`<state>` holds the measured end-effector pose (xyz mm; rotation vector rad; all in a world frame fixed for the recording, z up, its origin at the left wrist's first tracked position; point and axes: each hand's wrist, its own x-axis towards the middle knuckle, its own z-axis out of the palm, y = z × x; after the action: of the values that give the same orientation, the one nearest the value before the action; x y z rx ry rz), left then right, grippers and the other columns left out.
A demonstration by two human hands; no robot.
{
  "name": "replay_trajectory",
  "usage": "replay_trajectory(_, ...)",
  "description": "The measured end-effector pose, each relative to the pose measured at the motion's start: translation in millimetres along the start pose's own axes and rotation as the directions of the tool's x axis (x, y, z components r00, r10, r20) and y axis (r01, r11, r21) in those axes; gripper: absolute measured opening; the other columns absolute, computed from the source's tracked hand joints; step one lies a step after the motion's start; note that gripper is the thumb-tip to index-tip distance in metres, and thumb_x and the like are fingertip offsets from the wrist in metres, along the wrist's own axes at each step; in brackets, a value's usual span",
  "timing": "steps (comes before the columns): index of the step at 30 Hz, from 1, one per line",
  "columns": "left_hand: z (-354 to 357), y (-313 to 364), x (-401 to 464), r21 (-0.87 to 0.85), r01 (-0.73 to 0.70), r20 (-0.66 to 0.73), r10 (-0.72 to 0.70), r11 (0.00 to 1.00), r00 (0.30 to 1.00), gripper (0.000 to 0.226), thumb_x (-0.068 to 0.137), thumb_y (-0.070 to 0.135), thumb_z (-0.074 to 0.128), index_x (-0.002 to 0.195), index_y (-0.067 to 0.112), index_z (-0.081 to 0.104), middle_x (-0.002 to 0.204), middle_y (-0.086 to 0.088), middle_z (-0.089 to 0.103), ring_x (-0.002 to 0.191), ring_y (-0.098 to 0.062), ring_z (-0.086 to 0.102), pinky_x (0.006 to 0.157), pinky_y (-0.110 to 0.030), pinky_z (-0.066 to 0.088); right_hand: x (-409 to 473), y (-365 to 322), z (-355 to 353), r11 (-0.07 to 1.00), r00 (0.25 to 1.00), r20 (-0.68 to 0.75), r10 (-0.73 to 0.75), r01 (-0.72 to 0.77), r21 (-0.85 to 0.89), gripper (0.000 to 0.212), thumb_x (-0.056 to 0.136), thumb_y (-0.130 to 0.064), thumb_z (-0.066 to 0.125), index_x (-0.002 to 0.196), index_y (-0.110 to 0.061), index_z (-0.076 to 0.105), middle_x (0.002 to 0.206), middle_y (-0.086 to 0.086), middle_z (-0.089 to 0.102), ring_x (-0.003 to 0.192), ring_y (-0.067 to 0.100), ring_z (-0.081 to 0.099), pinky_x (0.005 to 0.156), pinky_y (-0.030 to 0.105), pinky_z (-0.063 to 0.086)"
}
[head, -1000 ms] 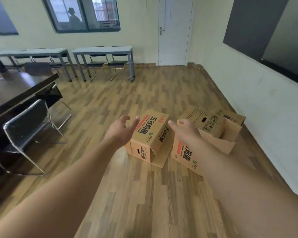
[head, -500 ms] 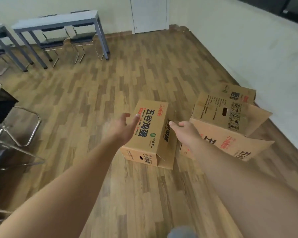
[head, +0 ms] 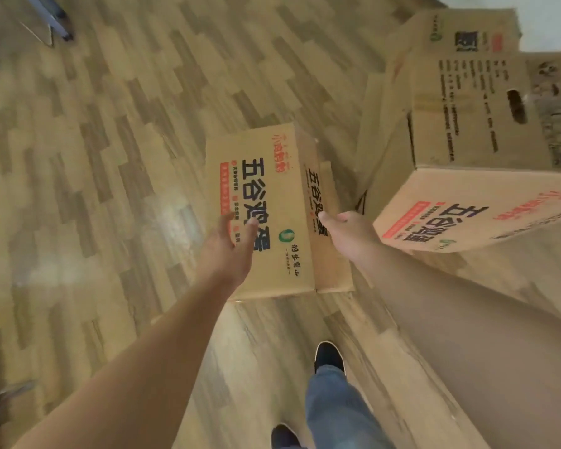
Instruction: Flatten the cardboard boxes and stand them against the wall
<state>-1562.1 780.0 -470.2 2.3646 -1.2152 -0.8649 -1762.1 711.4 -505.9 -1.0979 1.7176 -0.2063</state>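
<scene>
My left hand (head: 229, 251) and right hand (head: 348, 234) reach with loose, empty fingers over the closed egg carton (head: 272, 215) on the floor (head: 94, 157). Right of it lies a bigger carton (head: 467, 176); I cannot see inside.

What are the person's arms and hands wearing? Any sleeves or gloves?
No sleeves show: both forearms are bare right up to the picture's edge. The left hand and right hand wear no gloves, and no rings or watch can be seen.

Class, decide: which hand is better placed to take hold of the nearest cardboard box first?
Probably the left hand: it hovers open over the nearest box's top panel. The right hand sits beside its right edge.
</scene>
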Motion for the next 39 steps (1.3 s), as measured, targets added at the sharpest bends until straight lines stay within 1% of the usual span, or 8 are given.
replay_trajectory(3,61.7,-43.6,68.9,0.017,-0.022,0.074,0.020,1.000,0.997,0.071,0.100,0.067,0.042,0.156,0.025,0.038,0.150,-0.006,0.056,0.131,-0.029,0.057,0.107,-0.050,0.048,70.3,40.8,55.8,0.988,0.988,-0.055,0.142,-0.138,0.068,0.045,0.102,-0.053,0.056,0.129,-0.018,0.063,0.108,0.000,0.060,0.097,0.024,0.057,0.082,0.033,0.043)
replay_trajectory(10,179.4,-108.4,166.7,0.015,-0.126,0.230,0.119,0.992,0.966,0.072,0.100,0.063,0.044,0.160,0.025,0.033,0.157,-0.005,0.048,0.140,-0.026,0.049,0.115,-0.045,0.038,180.7,133.9,142.9,0.905,0.915,-0.113,0.388,-0.355,0.236,0.066,0.103,-0.051,0.054,0.150,-0.005,0.049,0.145,0.015,0.055,0.123,0.034,0.058,0.085,0.029,0.040)
replay_trajectory(15,225.1,-139.1,196.4,0.079,-0.248,0.273,0.218,0.965,0.937,0.074,0.103,0.062,0.039,0.161,0.017,0.031,0.161,-0.010,0.042,0.147,-0.030,0.040,0.120,-0.048,0.033,230.3,172.0,170.9,0.844,0.860,-0.154,0.487,-0.418,0.335,0.064,0.102,-0.051,0.055,0.152,-0.012,0.047,0.110,0.002,0.059,0.076,0.015,0.052,0.049,0.022,0.030)
replay_trajectory(20,249.8,-144.9,197.7,0.104,-0.245,0.224,0.217,0.964,0.950,0.080,0.095,0.069,0.034,0.159,0.021,0.032,0.158,-0.010,0.047,0.150,-0.038,0.032,0.114,-0.070,0.030,237.6,178.4,184.9,0.790,0.828,-0.099,0.553,-0.482,0.380,0.058,0.098,-0.052,0.058,0.142,-0.015,0.055,0.124,0.008,0.063,0.110,0.034,0.062,0.069,0.038,0.056)
replay_trajectory(24,240.8,-150.0,198.2,0.059,-0.235,0.237,0.215,0.970,0.948,0.080,0.100,0.065,0.038,0.161,0.014,0.029,0.161,-0.014,0.042,0.151,-0.035,0.033,0.120,-0.060,0.029,232.6,173.1,181.1,0.756,0.814,-0.052,0.579,-0.511,0.410,0.055,0.095,-0.052,0.059,0.140,-0.022,0.052,0.111,0.002,0.059,0.093,0.025,0.059,0.055,0.031,0.042)
replay_trajectory(29,231.7,-151.7,197.6,0.052,-0.213,0.275,0.191,0.976,0.942,0.080,0.102,0.064,0.036,0.163,0.014,0.025,0.165,-0.012,0.037,0.153,-0.030,0.032,0.122,-0.053,0.029,222.6,184.9,178.7,0.629,0.738,-0.018,0.675,-0.563,0.537,0.068,0.096,-0.063,0.057,0.141,-0.013,0.055,0.107,0.008,0.063,0.092,0.026,0.062,0.096,0.040,0.053)
replay_trajectory(31,233.1,-152.5,204.2,0.051,-0.224,0.256,0.204,0.973,0.945,0.078,0.103,0.062,0.036,0.162,0.013,0.025,0.165,-0.012,0.036,0.153,-0.030,0.031,0.123,-0.052,0.026,222.5,189.1,185.3,0.592,0.721,-0.026,0.693,-0.547,0.592,0.060,0.092,-0.058,0.067,0.130,-0.013,0.061,0.100,0.008,0.064,0.087,0.024,0.066,0.093,0.043,0.059)
replay_trajectory(39,220.6,-149.7,199.6,0.031,-0.151,0.269,0.137,0.988,0.953,0.079,0.099,0.068,0.034,0.162,0.021,0.025,0.162,-0.009,0.041,0.151,-0.034,0.033,0.119,-0.059,0.031,190.6,182.9,190.4,0.168,0.657,0.142,0.740,-0.386,0.907,0.064,0.087,-0.024,0.084,0.141,-0.014,0.051,0.121,0.010,0.058,0.107,0.030,0.062,0.084,0.045,0.062)
